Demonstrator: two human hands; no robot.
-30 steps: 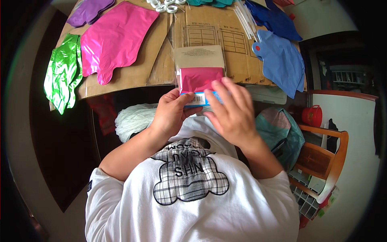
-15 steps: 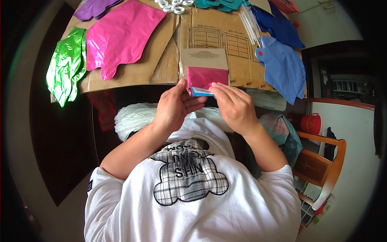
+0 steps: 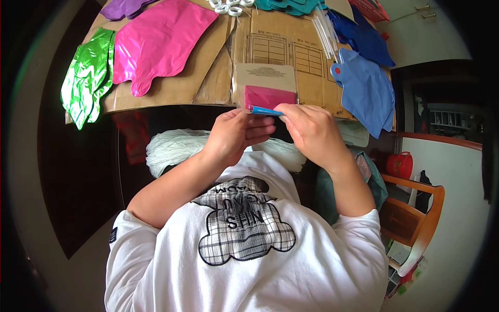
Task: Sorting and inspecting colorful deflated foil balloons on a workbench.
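Note:
Both of my hands are at the near end of a flat packet that lies at the cardboard's front edge. The packet has a kraft-brown card [image 3: 265, 75] in its upper part and a folded pink foil sheet [image 3: 267, 96] below it. Along its near end runs a narrow blue strip [image 3: 264, 111]. My left hand [image 3: 231, 134] pinches the left end of this strip, with its other fingers curled beneath. My right hand [image 3: 314, 131] grips the strip's right end between thumb and fingers. Whether the strip is part of the packet or a separate piece, I cannot tell.
Pink [image 3: 158, 41], green [image 3: 88, 78], purple [image 3: 122, 8] and blue [image 3: 364, 88] flat foil balloons lie around the cardboard sheet [image 3: 210, 78]. White ribbon rolls [image 3: 227, 9] and white sticks [image 3: 325, 34] lie farther back. A wooden chair [image 3: 403, 218] stands at right.
My right hand has shifted slightly right and up, closing over the strip's right end. The blue strip looks narrower and sits higher, nearer the pink foil.

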